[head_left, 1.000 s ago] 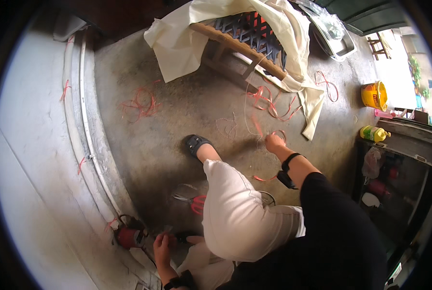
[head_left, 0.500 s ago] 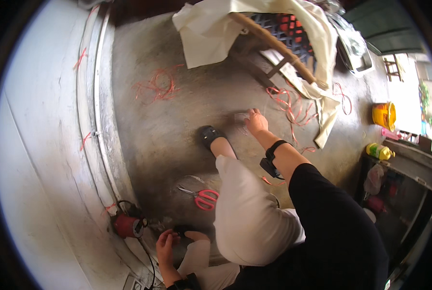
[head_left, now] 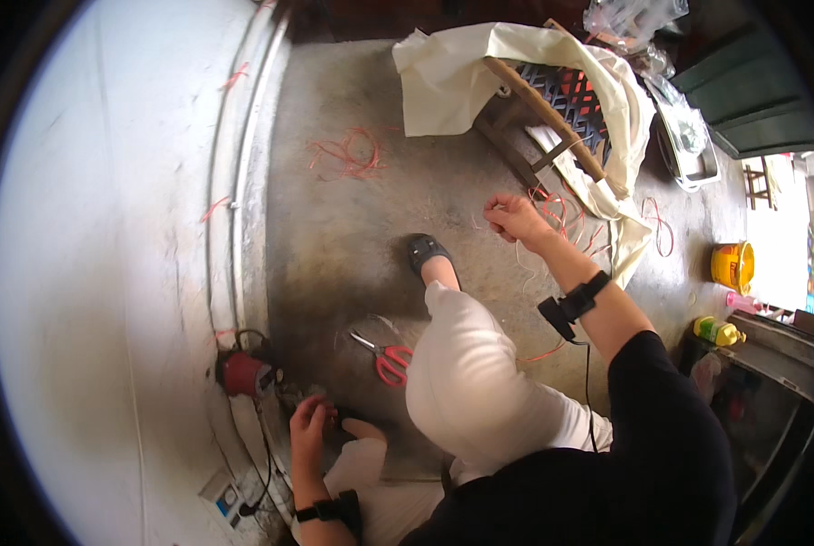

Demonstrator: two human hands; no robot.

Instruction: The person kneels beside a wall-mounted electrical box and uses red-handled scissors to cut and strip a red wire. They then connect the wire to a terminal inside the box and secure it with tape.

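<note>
My right hand (head_left: 514,218) is raised over the floor beyond my shoe, its fingers closed in a pinch. A thin pale strand (head_left: 523,258) trails below it, and a short bit of the same shows at the fingertips. Low at the left, my left hand (head_left: 308,426) has its fingers drawn together near a red motor-like device (head_left: 245,374); what they hold, if anything, is too small to make out. Scissors with red handles (head_left: 393,364) lie on the floor between my legs, blades partly apart.
Tangled red string (head_left: 348,153) lies on the floor, with more beside a wooden frame (head_left: 552,114) draped in cream cloth (head_left: 439,96). A white wall with pipes (head_left: 243,173) runs along the left. At the right are a yellow bucket (head_left: 733,266), a yellow bottle (head_left: 719,331) and a dark shelf (head_left: 780,353).
My right hand has lifted and moved slightly right, toward the red string by the frame. The whole view has shifted a little. My left hand stays beside the red device.
</note>
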